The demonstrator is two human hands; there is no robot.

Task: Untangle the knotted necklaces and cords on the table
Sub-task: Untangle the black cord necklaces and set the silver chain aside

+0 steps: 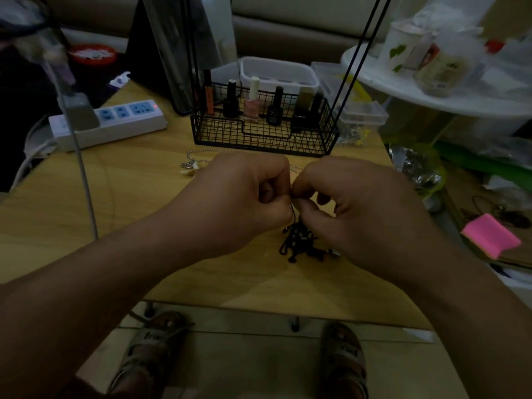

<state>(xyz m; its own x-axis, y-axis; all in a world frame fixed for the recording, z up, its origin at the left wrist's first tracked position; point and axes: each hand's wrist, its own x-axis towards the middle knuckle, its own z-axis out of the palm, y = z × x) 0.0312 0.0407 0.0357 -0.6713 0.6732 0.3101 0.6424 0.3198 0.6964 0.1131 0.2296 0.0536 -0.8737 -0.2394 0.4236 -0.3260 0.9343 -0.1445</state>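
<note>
The left hand [236, 197] and the right hand [365, 205] meet knuckle to knuckle above the counter [138, 203]. Each has its fingers curled and its thumb pressed to the forefinger, pinching a strand of the black cord [300, 243] where it rises between them. The fingers hide the exact spot of the pinch. Below them the rest of the cord bunches into a small knotted clump that lies on the counter, just under the right palm.

The cord looks thin, soft and very light, so it will likely follow any pull, and a hard tug would probably tighten the knots. The better hold seems to be close beside a knot, one hand anchoring it while the other eases a loop loose. Short ends seem to stick out of the clump and may snag.

Beyond the left hand a silver chain [198, 161] with a pale pendant [190, 170] lies on the counter, partly hidden by the knuckles. Its fine links probably slip and kink easily, so the pendant looks like the surest place to lift it. Behind it stands a wire basket [259, 138] of small bottles.
</note>
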